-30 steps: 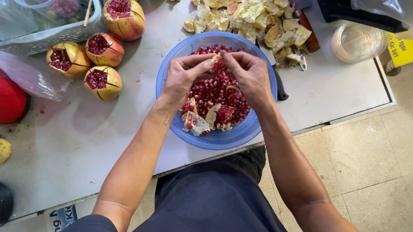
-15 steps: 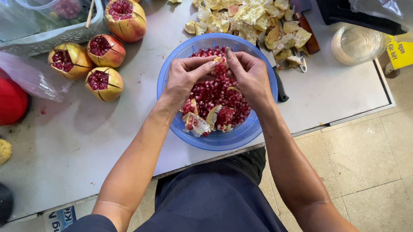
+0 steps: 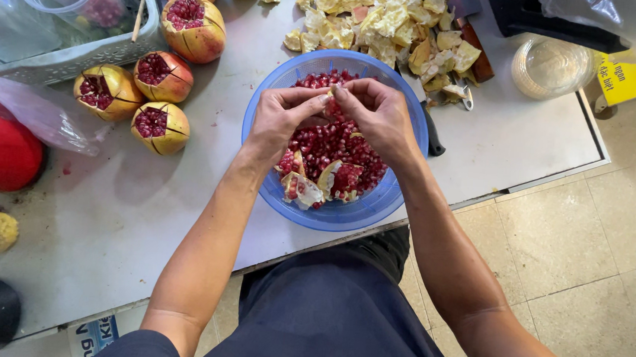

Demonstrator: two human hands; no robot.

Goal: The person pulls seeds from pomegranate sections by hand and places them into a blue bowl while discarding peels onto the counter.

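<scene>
Both hands meet over the blue bowl (image 3: 262, 126): the left hand (image 3: 281, 116) and right hand (image 3: 378, 116) pinch a small pale bit of peel (image 3: 329, 93) together between their fingertips, just above the red seeds (image 3: 336, 139) that fill the bowl along with a few rind pieces. The bowl sits on the white counter (image 3: 500, 139), with a heap of yellow peel (image 3: 388, 23) just behind it and four cut pomegranates (image 3: 162, 77) to its left.
</scene>
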